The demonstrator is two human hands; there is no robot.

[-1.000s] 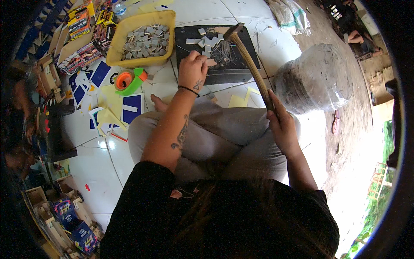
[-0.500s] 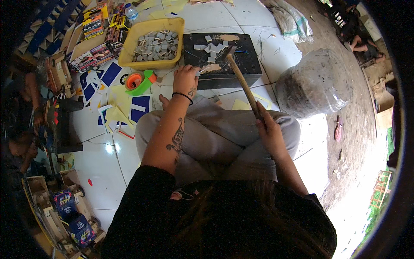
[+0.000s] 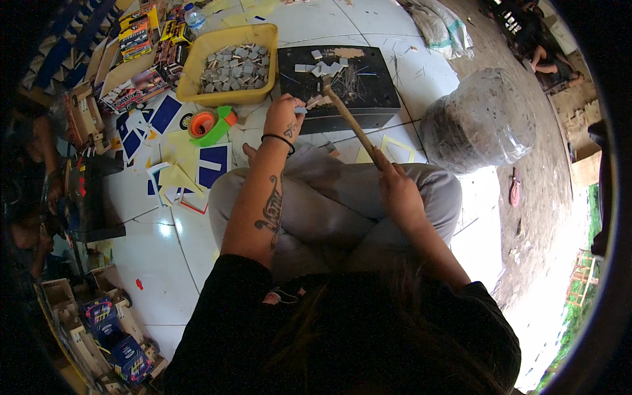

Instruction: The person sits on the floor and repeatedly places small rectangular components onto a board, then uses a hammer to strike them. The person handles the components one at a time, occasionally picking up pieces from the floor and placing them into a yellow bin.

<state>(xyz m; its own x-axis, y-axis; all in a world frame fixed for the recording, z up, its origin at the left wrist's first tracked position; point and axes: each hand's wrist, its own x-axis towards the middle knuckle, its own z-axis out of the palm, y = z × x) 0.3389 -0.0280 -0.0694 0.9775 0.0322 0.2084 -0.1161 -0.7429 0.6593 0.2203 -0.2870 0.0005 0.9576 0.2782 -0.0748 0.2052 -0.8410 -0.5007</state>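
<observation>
Small piece [image 3: 305, 107] pinched steady by left hand [image 3: 284, 118] at black slab [image 3: 368, 99] edge — hammer [image 3: 349, 118] handle clenched in right hand [image 3: 395, 187], head poised just beside it.

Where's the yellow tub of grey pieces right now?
In the head view, the yellow tub sits on the floor, upper left, just left of the black slab.

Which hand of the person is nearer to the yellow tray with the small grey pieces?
The left. The left hand is at the near edge of the black slab, just beside the yellow tray. The right hand is over the knee, holding the hammer handle, farther away.
</observation>
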